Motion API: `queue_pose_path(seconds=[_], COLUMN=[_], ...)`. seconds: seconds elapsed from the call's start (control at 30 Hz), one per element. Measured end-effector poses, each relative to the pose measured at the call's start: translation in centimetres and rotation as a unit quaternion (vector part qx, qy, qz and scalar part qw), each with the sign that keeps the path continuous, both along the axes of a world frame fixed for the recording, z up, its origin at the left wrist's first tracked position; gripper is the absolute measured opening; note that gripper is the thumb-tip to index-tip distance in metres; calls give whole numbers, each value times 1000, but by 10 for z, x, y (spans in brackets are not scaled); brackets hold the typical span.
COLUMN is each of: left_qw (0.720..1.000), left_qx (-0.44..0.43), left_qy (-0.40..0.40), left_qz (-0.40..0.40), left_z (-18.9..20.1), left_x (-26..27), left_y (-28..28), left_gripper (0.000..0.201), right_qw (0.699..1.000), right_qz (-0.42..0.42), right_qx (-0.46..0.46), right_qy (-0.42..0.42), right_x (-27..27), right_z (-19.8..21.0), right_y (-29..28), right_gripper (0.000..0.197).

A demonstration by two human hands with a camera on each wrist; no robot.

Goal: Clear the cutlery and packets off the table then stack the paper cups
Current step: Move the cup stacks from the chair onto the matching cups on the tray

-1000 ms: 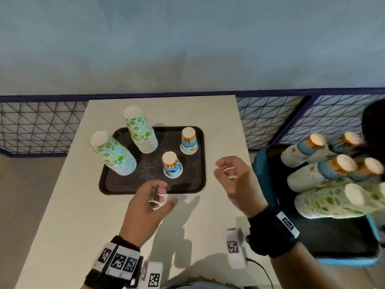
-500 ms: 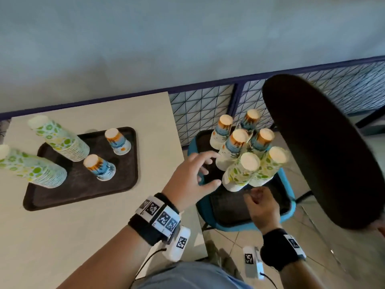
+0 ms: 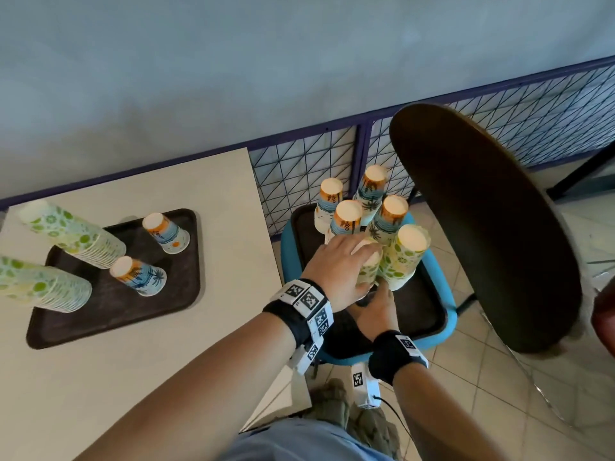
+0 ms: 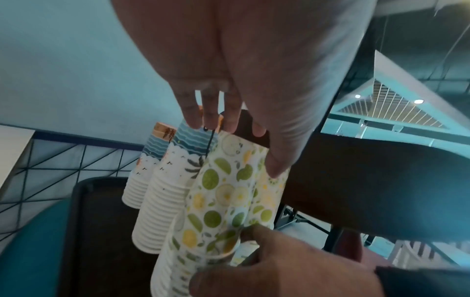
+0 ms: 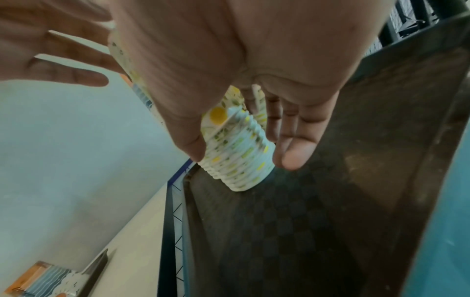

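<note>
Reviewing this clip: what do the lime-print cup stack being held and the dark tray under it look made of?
Lime-print cup stack: likely paper, matte printed walls, thin rolled white rims layered at the base. Dark tray: probably moulded plastic, given its fine checkered texture and raised lip, though the material is uncertain.

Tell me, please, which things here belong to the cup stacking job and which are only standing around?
Belong to the job:
- lime-print stack, gripped by left hand on top and right hand at its base
- other stacks on the chair tray
- cups on the table tray

Standing around:
- brown chair back
- wire fence

4 cup stacks (image 3: pixel 109 251) stand on the tray (image 3: pixel 109 319), left of the chair (image 3: pixel 436 314).
</note>
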State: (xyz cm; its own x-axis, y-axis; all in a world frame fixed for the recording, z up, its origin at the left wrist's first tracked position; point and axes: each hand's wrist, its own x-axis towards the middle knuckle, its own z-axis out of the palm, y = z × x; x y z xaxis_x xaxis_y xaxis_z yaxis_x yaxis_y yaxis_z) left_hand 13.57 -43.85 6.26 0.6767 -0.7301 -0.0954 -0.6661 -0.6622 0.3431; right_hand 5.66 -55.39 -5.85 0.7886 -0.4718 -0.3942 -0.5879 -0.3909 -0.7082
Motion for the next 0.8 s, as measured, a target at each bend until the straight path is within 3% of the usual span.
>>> queue_pose_path(seconds=[0.07, 0.2, 0.3, 0.43, 0.6, 0.7, 0.8], left_qw=[1000, 995, 993, 982, 930, 903, 899], left_qx=[-4, -56, -72, -112, -208, -213, -174], left_qy=[15, 54, 57, 110, 238, 289, 317], left_qz=[12, 57, 74, 104, 187, 237, 246], left_z=[-4, -3, -1, -3, -13, -21, -35], left_x=[0, -3, -5, -4, -9, -13, -16], left_y=[-2, -1, 8, 20, 39, 51, 58], left_gripper=[69, 50, 48, 62, 67, 70, 92], right_qw=[1000, 1000, 999, 997, 995, 993, 988], right_qz=[8, -21, -22, -27, -21, -23, -18], right_qx=[-2, 2, 15, 49, 67, 84, 128], right_qy=[-1, -23, -35, -61, -65, -77, -89], right_x=[4, 12, 13, 10, 8, 4, -1], right_z=[3, 3, 4, -3, -3, -3, 2], right_y=[2, 10, 15, 13, 4, -2, -5], right_gripper=[104, 85, 97, 102, 105, 106, 108])
